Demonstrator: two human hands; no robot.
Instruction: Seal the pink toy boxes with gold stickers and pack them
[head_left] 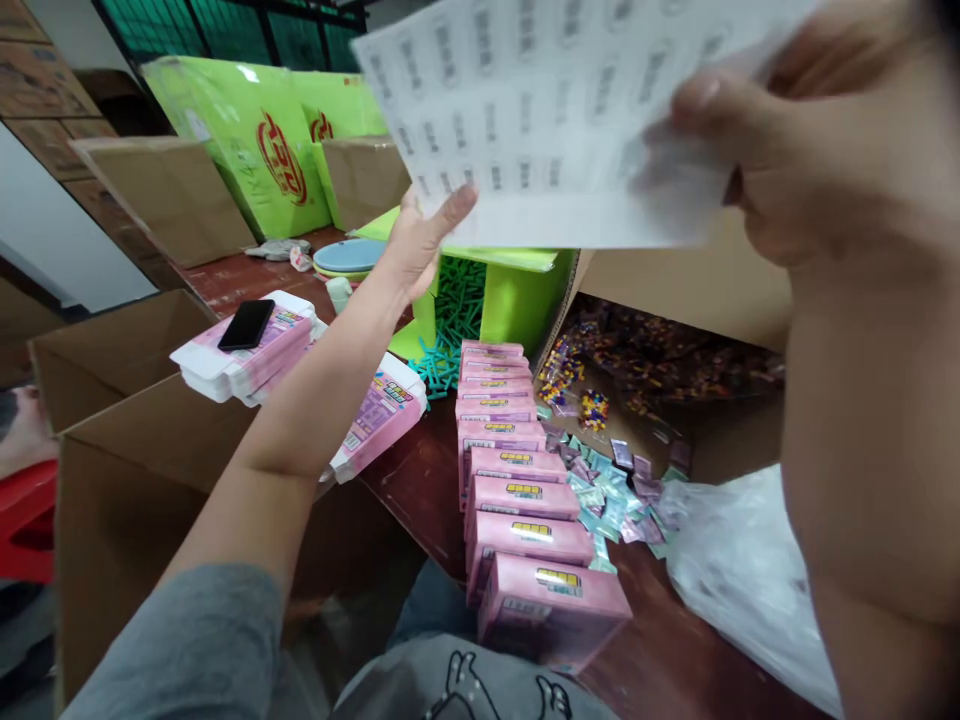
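Observation:
Raised in front of me is a white sheet of printed labels (pixel 517 120), with rows of small dark print. My left hand (pixel 420 240) pinches its lower left corner, thumb on the near face. At the sheet's right side, my right hand (pixel 787 150) grips the edge; it is blurred and some fingers are hidden. Below the sheet, a row of pink boxes (pixel 517 465) stands upright on the dark red table (pixel 427 480). Flat pink cartons (pixel 382 410) lie in stacks by my left forearm, with a black phone (pixel 247 325) on one stack.
Small foil packets (pixel 611 490) and a clear plastic bag (pixel 742 570) lie right of the row. A cardboard box (pixel 682 290) holds colourful small packs. Turquoise pieces (pixel 439 365) spill from a green box (pixel 521 300). An open carton (pixel 127 440) stands at left.

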